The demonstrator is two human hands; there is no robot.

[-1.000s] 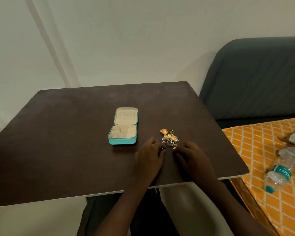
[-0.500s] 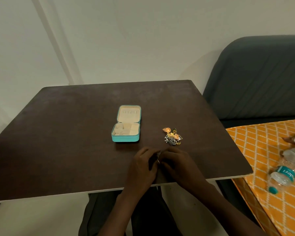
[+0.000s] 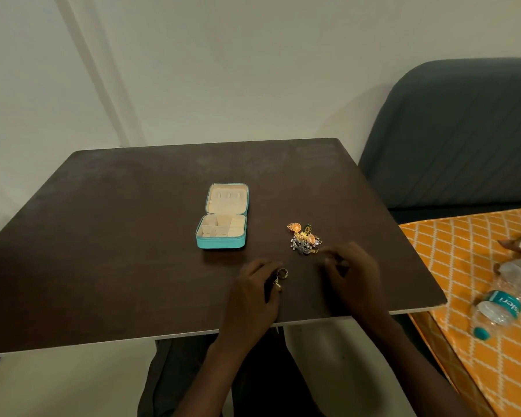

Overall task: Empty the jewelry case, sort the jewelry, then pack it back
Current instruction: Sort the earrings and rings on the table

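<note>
The teal jewelry case [image 3: 221, 240] lies open mid-table, its cream compartments bare. To its right sits a small pile of jewelry [image 3: 303, 239]: orange-gold earrings, a green piece and silver beaded pieces. My left hand [image 3: 251, 291] rests on the table in front of the case, fingers curled, pinching a small gold ring [image 3: 277, 286] at the thumb. A second ring [image 3: 282, 272] lies on the table at its fingertips. My right hand [image 3: 351, 273] hovers just in front and right of the pile, fingers loosely curled, with nothing visible in them.
The dark brown table [image 3: 103, 251] stands against a white wall. A grey sofa back [image 3: 463, 130] is at the right. Below it an orange patterned cloth [image 3: 451, 266] carries a plastic water bottle [image 3: 498, 308] and crumpled wrappers.
My hands met in front of the pile half a second ago and have now parted. The left stays with the rings. The right has moved back toward the pile.
</note>
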